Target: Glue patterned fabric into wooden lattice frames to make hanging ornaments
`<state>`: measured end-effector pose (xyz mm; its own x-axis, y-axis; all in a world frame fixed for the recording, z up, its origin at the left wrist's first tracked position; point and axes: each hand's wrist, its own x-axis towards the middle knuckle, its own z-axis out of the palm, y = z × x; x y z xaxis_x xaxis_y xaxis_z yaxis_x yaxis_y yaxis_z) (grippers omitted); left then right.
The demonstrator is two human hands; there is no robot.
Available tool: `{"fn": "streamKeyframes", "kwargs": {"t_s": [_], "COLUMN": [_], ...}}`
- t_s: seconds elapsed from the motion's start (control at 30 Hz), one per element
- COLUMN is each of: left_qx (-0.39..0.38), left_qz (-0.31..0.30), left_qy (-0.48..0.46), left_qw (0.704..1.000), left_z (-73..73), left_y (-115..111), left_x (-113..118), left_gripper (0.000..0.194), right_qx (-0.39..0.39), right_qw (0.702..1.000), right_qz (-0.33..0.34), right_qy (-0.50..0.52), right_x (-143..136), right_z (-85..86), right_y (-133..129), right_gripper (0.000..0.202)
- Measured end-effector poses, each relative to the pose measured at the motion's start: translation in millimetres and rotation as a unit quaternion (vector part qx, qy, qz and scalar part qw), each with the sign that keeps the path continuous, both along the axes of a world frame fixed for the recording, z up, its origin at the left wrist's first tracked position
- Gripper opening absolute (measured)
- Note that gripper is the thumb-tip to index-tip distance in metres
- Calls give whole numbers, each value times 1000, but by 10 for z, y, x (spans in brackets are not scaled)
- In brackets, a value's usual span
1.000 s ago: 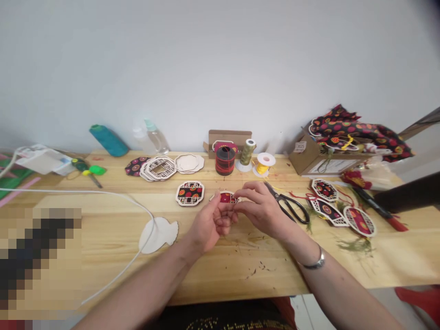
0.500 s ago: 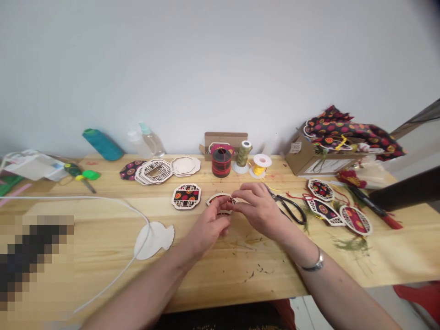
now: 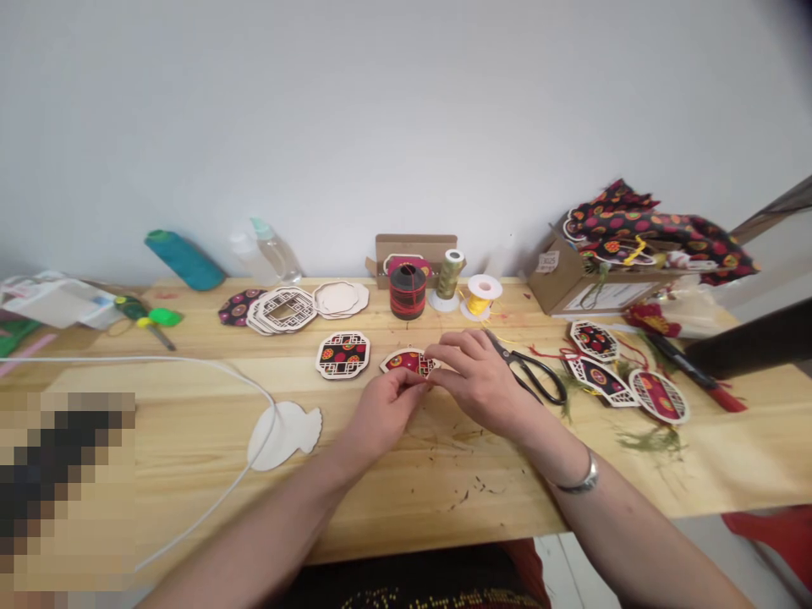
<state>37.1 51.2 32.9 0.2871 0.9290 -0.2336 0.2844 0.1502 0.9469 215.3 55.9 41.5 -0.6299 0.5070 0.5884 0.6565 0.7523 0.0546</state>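
Observation:
A small wooden-framed ornament (image 3: 403,362) with dark red patterned fabric lies on the table, partly covered by my fingers. My left hand (image 3: 388,406) is closed in a pinch at its near edge. Fingertip to fingertip with it, my right hand (image 3: 475,376) pinches too, its other fingers bent over the ornament's right end. Whatever sits between the fingertips is too small or hidden to name. An eight-sided framed ornament (image 3: 342,355) with black floral fabric lies just left. Black-handled scissors (image 3: 539,377) rest beside my right hand, partly behind it.
Behind stand a black spool with red cord (image 3: 407,292), a green thread spool (image 3: 450,277) and a yellow cord spool (image 3: 480,296). Wooden frames (image 3: 288,309) are stacked left. A vase-shaped white piece (image 3: 279,436) lies under a white cable. Finished ornaments (image 3: 660,396) and a cardboard box (image 3: 571,279) are right.
My hands have come closer together at the fingertips, and my left fingers have drawn back toward me, uncovering more of the red fabric. The view has tilted slightly.

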Motion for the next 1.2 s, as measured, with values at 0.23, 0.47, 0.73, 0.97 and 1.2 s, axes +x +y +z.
{"fn": "streamKeyframes", "kwargs": {"t_s": [0.23, 0.47, 0.73, 0.97, 1.2], "left_qx": [78, -10, -89, -117, -122], "left_qz": [-3, 50, 72, 101, 113], "left_qy": [20, -16, -148, -191, -207], "left_qw": [997, 999, 982, 969, 964], "left_z": [-23, 27, -15, 35, 35], "left_y": [0, 14, 9, 28, 40], "left_x": [-20, -20, -2, 22, 27], "left_gripper": [19, 19, 19, 29, 32], "right_qx": [-22, -126, -278, -277, -272], "right_qw": [999, 959, 864, 847, 847], "right_qz": [-7, -231, -393, -433, -446], "right_qy": [-22, -103, -149, -137, -104], "right_x": [7, 221, 574, 593, 628], "right_z": [-18, 217, 178, -53, -93], "right_y": [8, -10, -411, -476, -475], "right_gripper": [16, 12, 10, 20, 27]}}
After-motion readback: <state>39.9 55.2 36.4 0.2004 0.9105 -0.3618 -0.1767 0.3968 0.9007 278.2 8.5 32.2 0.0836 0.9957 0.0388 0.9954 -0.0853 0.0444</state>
